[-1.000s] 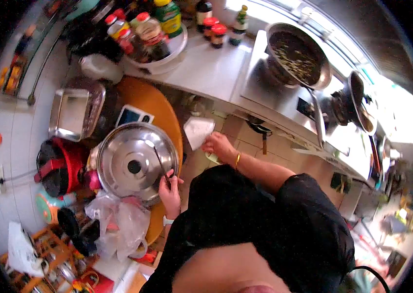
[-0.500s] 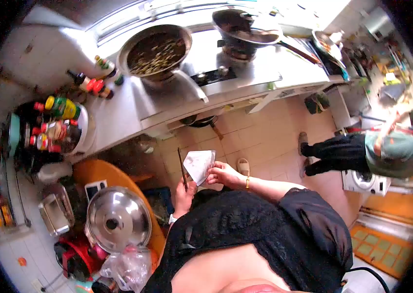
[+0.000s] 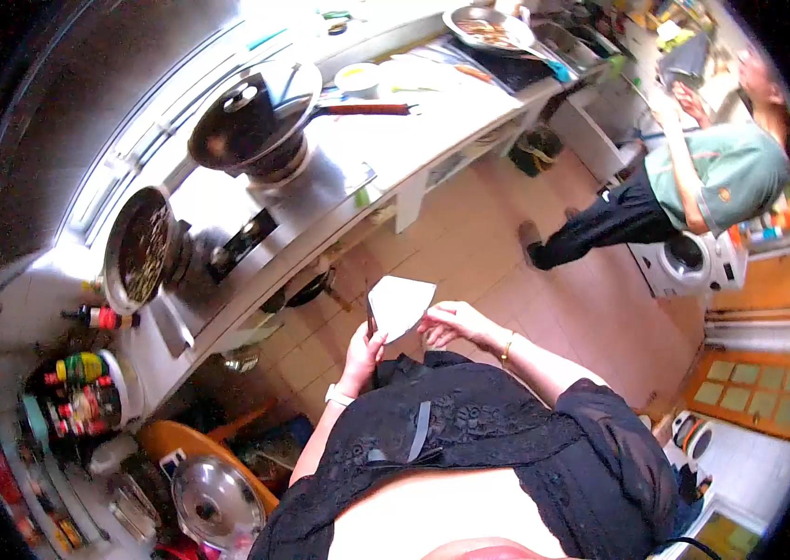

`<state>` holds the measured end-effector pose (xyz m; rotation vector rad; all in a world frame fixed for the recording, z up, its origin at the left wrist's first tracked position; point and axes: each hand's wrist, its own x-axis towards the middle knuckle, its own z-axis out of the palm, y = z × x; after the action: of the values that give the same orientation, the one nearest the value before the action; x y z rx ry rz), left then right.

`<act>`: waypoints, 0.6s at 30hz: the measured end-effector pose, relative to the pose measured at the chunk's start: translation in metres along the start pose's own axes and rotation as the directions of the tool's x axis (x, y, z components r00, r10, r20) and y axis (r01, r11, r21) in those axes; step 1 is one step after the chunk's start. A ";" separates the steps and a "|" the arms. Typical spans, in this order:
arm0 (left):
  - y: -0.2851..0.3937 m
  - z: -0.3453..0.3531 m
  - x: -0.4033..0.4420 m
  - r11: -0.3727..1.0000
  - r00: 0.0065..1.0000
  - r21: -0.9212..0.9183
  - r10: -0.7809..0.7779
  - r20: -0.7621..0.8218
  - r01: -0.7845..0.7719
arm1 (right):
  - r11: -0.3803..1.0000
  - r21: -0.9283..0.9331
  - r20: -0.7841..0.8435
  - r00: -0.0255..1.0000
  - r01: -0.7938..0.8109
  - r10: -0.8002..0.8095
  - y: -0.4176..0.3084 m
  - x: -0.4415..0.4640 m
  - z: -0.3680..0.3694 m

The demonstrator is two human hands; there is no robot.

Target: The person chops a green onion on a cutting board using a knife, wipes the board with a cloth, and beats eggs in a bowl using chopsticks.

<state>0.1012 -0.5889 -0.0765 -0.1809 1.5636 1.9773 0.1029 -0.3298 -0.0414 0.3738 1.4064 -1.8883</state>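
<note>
Head view. White sheet (image 3: 400, 306): one, held up before the person's body. Left hand (image 3: 363, 357): closed on the sheet's lower left corner, along with a dark stick (image 3: 370, 323), mostly hidden. Right hand (image 3: 460, 323): at the sheet's lower right edge; whether its fingertips pinch it cannot be told. Pan (image 3: 141, 250): near the counter's left end, contents blurred. Steel lid (image 3: 217, 501): covering much of the orange tabletop (image 3: 166, 436), near its right edge.

A white packet (image 3: 401, 306) spans the gap between left hand (image 3: 362, 357) and right hand (image 3: 455, 324). Beyond it, open air over the floor (image 3: 455, 247) runs toward the person (image 3: 717, 177) at upper right; toward upper left, the counter (image 3: 385, 140) bars passage, a wok handle (image 3: 362, 109) jutting above it.
</note>
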 end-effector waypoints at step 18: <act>0.083 0.104 0.204 0.959 0.996 0.281 0.017 0.085 -0.041 | -0.009 -1.000 -0.001 0.600 -0.013 -0.800 -0.174 0.054 -0.135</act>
<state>-0.0812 -0.4279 -0.0697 0.0387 1.7808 1.7348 -0.0823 -0.2051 -0.0019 -0.2691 3.2365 -0.6034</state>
